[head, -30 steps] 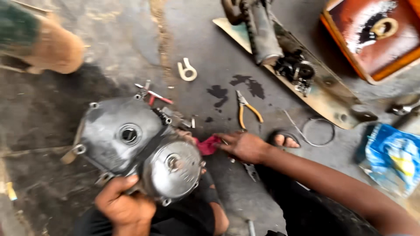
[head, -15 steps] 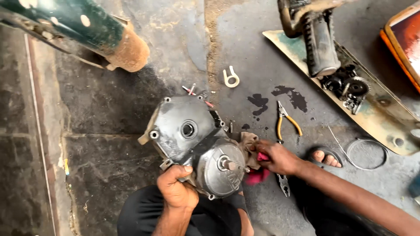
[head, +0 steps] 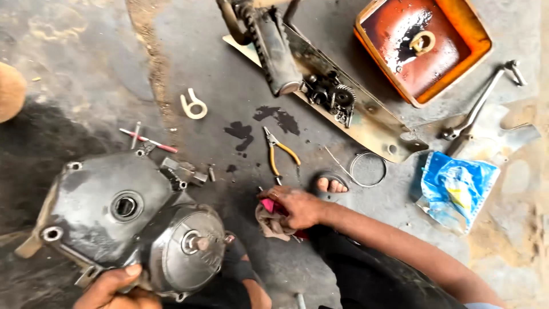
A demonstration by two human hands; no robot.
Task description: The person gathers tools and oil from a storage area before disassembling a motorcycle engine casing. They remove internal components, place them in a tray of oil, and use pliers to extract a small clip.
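Gripping the lower edge of a grey, grimy engine casing (head: 123, 220) that rests on the dark stained floor (head: 229, 86), the left hand (head: 117, 286) curls its fingers around the rim. The casing has a round domed cover and bolt lugs. The right hand (head: 294, 206) clutches a crumpled rag (head: 269, 220) just beside it, near yellow-handled pliers (head: 280, 151).

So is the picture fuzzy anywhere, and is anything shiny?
Head view: daylight is soft and even, with no hard shadows; the round engine cover shows a dull sheen, and wet black oil gleams in the orange tray. The left hand at the bottom edge and the right hand on the rag look slightly soft.
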